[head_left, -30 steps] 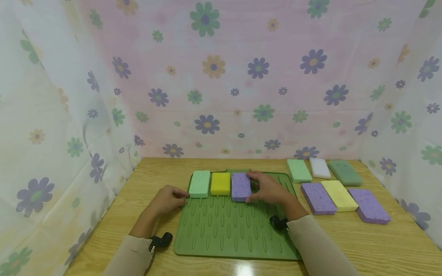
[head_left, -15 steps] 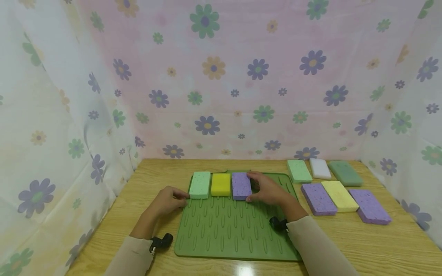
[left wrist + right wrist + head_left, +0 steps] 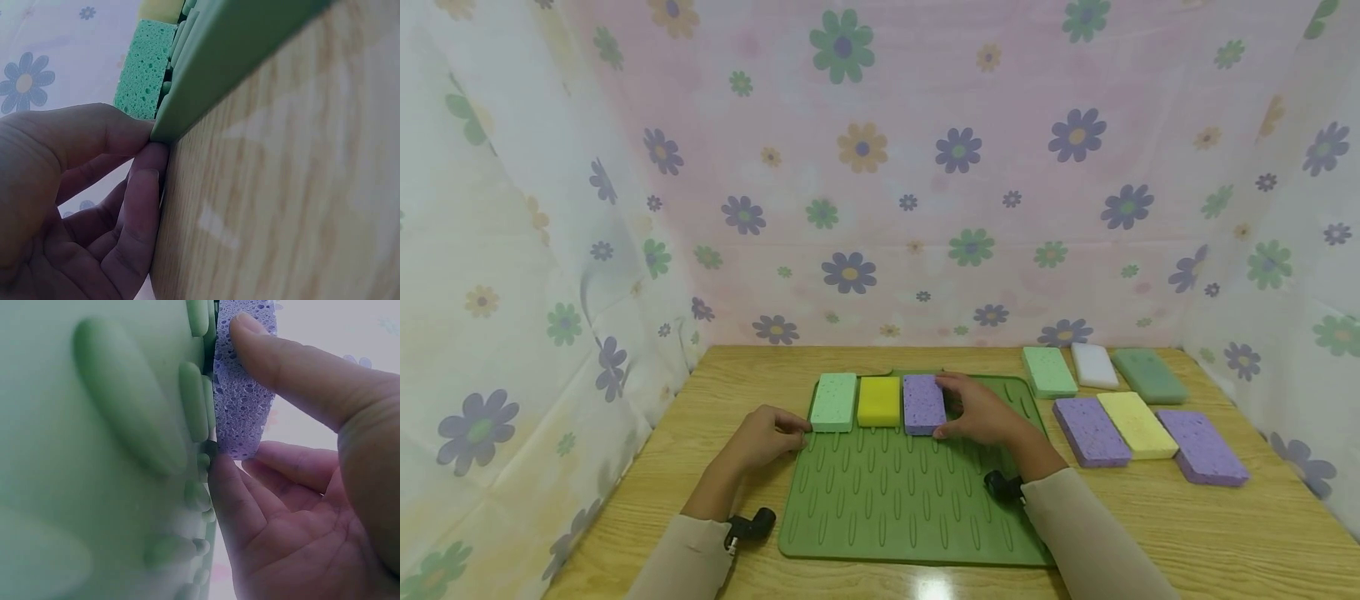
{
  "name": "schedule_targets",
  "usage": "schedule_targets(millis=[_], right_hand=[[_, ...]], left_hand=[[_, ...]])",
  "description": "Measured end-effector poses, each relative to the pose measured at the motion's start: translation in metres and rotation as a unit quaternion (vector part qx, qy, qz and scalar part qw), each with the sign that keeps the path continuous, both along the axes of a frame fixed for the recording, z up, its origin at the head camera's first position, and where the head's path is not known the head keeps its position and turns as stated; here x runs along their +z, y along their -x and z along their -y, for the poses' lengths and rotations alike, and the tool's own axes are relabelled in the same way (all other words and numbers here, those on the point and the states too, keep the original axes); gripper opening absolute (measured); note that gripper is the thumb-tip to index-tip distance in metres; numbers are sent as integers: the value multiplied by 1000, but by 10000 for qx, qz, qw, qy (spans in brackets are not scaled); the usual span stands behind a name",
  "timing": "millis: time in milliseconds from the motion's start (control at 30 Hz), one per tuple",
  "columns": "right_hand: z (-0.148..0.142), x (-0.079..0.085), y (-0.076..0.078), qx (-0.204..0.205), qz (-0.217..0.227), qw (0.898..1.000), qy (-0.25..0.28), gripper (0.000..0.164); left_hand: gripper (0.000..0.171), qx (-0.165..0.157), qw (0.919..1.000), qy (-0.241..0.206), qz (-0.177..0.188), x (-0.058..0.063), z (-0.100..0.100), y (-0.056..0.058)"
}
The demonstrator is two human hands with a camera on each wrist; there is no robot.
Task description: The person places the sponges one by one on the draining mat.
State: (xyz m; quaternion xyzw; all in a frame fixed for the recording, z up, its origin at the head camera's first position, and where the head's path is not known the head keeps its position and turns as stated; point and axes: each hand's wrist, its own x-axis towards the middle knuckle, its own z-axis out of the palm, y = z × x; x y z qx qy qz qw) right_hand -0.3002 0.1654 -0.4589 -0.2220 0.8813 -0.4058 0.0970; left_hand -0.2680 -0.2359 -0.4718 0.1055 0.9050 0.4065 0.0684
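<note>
A green ridged drying mat (image 3: 880,500) lies on the table with three sponges in a row along its far side. They are a mint green sponge (image 3: 833,402), a yellow sponge (image 3: 878,401) and a speckled purple sponge (image 3: 923,403). At the mat's left edge, my left hand (image 3: 767,435) pinches the rim between thumb and fingers; the left wrist view shows the thumb (image 3: 134,134) on it. My right hand (image 3: 981,410) holds the purple sponge, its thumb (image 3: 262,347) on the near end and fingers round the far right side. The sponge rests flat on the mat.
Right of the mat, on the wooden table (image 3: 1247,550), lie another mint sponge (image 3: 1049,372), a white sponge (image 3: 1095,365), a dark green sponge (image 3: 1150,376), two purple sponges (image 3: 1092,432) and a pale yellow sponge (image 3: 1138,426). A flowered cloth (image 3: 917,283) encloses the back and sides.
</note>
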Motion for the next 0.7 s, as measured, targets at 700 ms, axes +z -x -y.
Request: schedule_targets(millis=[700], right_hand=[[0,2,-2,5,120,9999,98,100]], left_hand=[[18,60,9999,84,-46,2,-1,-2]])
